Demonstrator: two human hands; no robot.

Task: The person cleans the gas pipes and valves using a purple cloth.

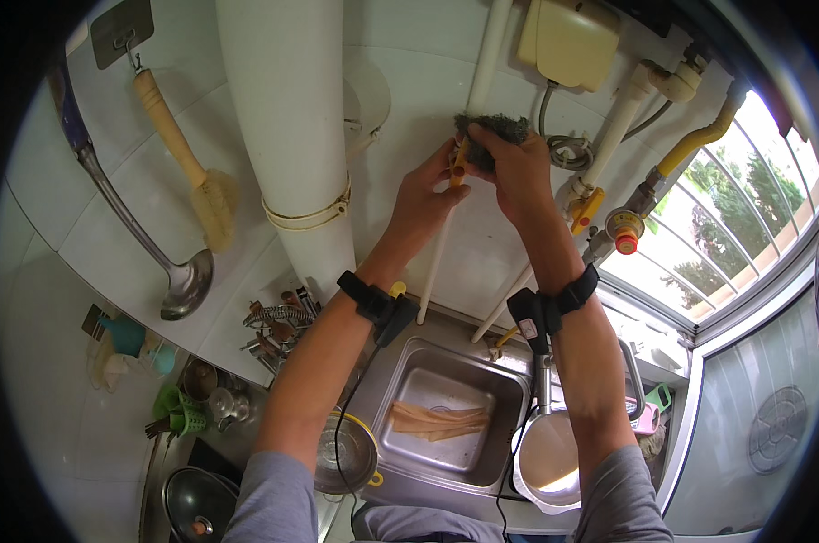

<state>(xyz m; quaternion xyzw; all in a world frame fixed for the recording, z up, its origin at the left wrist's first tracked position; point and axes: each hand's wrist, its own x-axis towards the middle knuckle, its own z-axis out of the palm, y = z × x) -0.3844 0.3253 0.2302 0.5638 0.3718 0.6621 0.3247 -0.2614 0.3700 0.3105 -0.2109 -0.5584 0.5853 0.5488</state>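
My right hand point(521, 166) grips a dark green scouring pad point(503, 129) and presses it against a valve on a thin white wall pipe point(489, 61). The valve has a yellow lever handle point(459, 163). From the other side, my left hand point(420, 193) has its fingers and thumb around that same valve, just below the pad. Part of the valve body is hidden behind my fingers. Below my arms, a brown cloth point(436, 421) lies folded in a stainless steel sink point(474, 465).
Left: a thick white pipe point(287, 102), hanging ladle point(189, 288), wooden-handled brush point(179, 129), utensil rack point(280, 322). Right: a second yellow-handled valve point(588, 210), yellow gas pipe point(701, 142), barred window point(722, 217). Below: a colander point(345, 455) and a basin of cloudy water point(548, 448) flank the sink.
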